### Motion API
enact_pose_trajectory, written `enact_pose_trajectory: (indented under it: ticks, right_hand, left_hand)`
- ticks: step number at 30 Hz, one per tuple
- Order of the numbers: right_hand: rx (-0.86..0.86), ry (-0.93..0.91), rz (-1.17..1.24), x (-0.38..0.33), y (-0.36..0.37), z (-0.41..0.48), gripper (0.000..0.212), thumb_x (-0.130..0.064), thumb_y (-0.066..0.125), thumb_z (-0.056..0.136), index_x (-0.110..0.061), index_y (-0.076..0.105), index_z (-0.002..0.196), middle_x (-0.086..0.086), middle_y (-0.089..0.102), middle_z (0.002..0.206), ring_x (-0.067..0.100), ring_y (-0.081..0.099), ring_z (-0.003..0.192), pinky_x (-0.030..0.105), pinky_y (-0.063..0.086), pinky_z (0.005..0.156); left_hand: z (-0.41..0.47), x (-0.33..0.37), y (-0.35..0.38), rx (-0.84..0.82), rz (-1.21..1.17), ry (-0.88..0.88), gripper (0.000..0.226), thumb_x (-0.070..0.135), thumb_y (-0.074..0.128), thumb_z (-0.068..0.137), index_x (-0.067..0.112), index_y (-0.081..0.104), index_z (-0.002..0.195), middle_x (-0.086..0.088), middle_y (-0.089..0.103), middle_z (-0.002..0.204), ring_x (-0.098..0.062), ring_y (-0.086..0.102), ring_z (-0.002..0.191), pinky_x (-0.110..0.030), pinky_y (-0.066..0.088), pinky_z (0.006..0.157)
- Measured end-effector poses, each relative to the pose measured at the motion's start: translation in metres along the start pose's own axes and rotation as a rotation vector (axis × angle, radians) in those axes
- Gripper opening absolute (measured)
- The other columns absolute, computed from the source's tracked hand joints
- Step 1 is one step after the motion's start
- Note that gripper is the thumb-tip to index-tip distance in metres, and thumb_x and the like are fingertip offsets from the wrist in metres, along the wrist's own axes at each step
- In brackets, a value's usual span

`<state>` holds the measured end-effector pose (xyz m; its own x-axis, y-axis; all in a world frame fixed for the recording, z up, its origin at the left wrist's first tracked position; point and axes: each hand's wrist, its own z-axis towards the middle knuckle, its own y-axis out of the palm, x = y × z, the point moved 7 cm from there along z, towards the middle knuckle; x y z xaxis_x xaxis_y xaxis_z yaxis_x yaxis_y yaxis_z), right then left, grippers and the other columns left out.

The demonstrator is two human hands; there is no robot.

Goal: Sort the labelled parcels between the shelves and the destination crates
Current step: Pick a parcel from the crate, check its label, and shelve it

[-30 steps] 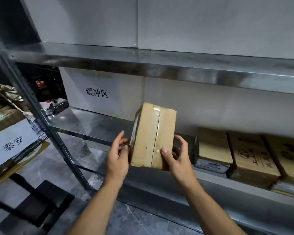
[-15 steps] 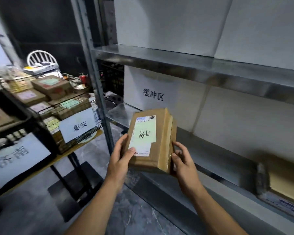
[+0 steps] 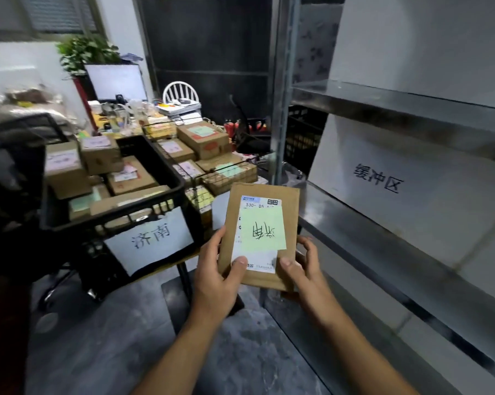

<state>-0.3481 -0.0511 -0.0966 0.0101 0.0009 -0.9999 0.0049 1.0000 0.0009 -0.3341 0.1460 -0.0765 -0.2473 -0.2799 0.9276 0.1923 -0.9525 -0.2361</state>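
Observation:
I hold a brown cardboard parcel (image 3: 289, 195) in front of me with both hands, its labelled face up. A white shipping label and a green note with handwritten characters cover that face. My left hand (image 3: 220, 277) grips the lower left edge, thumb on the label. My right hand (image 3: 304, 269) grips the lower right edge, thumb on top. To the left stands a black plastic crate (image 3: 166, 172) with a white paper sign, filled with several parcels. The metal shelf (image 3: 369, 246) runs along the right.
A wire basket (image 3: 226, 178) with more parcels stands behind the black crate. Further boxes are stacked on the table beyond, with a monitor, a plant and a white chair at the back. A white sign with characters leans on the shelf's back wall. Grey floor lies below.
The view has swung left, away from the shelf and toward the crates. The parcel came off the shelf and turned so its labelled face points up at me.

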Motion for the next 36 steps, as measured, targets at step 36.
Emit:
enact_pose_trajectory:
  ticks: [36]
  right_hand:
    - [-0.206,-0.046,0.035,-0.090,0.252,0.256,0.048,-0.036,0.064,0.098,-0.049,0.032,0.131,-0.019,0.058,0.114,0.016,0.063,0.106,0.056,0.057,0.090]
  left_hand:
    - [0.155,-0.049,-0.252,0.451,0.291,-0.031,0.043,0.027,0.055,0.098,0.032,0.047,0.139,0.011,0.052,0.130,0.004,0.050,0.117,-0.013,0.039,0.091]
